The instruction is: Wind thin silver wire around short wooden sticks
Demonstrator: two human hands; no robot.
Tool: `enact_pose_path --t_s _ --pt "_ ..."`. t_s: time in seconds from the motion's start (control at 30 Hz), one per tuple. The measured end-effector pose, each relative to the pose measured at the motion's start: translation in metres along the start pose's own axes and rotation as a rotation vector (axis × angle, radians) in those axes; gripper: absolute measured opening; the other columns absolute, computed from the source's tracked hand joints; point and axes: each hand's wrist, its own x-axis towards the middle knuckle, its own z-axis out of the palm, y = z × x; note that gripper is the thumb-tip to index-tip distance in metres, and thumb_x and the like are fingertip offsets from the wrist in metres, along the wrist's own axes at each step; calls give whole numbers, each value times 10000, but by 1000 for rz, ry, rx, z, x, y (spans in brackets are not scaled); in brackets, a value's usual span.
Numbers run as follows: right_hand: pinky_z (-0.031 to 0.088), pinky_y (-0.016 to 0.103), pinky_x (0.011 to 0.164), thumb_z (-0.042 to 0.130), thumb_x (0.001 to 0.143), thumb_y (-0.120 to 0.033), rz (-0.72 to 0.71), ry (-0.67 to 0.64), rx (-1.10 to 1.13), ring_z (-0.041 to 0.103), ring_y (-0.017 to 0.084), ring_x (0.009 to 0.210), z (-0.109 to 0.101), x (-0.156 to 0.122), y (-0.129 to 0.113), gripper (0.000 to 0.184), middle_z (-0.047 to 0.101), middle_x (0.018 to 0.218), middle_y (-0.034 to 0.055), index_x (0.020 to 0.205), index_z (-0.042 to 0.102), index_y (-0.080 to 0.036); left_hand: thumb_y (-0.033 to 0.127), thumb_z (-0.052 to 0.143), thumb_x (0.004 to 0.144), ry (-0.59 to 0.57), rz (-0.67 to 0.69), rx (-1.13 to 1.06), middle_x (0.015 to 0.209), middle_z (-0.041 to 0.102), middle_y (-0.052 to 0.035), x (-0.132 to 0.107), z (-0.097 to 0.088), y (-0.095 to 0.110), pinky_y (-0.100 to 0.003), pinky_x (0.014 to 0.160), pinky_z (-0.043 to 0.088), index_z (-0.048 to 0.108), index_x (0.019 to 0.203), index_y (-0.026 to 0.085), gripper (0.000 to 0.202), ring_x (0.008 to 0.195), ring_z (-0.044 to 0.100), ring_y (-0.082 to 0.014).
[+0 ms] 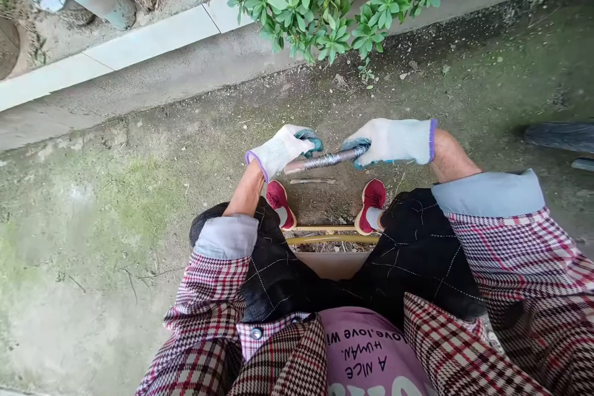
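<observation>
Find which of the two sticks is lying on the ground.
The thin stick between the red shoes. The other stick, thicker and partly wrapped in something silvery, is in the gloved right hand.

Ground [116, 247] green-tinged in patches. On it, a thin stick [312, 181] is laid. Red shoes [278, 196] are planted either side of the stick; pale grit [403, 74] is strewn beyond it, twigs [134, 278] scattered well to its left.

The right hand [390, 141] grips a wrapped stick [325, 161]; the left hand [288, 145], also gloved, is at its other end. A thin twig [312, 181] lies on the ground [139, 198] near red shoes [278, 198].
</observation>
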Motion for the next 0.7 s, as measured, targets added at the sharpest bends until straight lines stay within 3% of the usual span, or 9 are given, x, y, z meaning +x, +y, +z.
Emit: enact_pose_path --t_s 0.2,0.33,0.57,0.7 --pt "345 293 616 708 763 -338 -87 126 86 517 148 651 0 -5 10 171 640 687 -54 888 769 -237 258 716 750 -7 58 -94 971 824 -107 -5 -6 15 -384 882 572 768 794 194 94 912 680 -252" --pt "361 295 629 726 758 -412 -68 138 126 535 161 674 1 -9 14 261 674 723 -52 957 798 -258 255 703 757 -8 92 -72 938 814 -107 -4 -6 13 -321 854 564 759 786 153 120 891 702 -213" --pt "404 307 676 716 765 -472 14 136 164 556 178 733 2 -25 11 345 700 823 -12 977 763 -205 220 699 773 -22 94 -132 972 813 -115 8 3 9 -309 829 569 748 836 103 141 889 721 -192" --pt "392 327 639 725 823 -494 27 136 216 511 172 689 6 -36 4 333 659 755 33 897 711 -169 137 687 753 11 49 -160 940 804 -94 18 11 11 -324 864 567 728 821 110 83 874 714 -179"
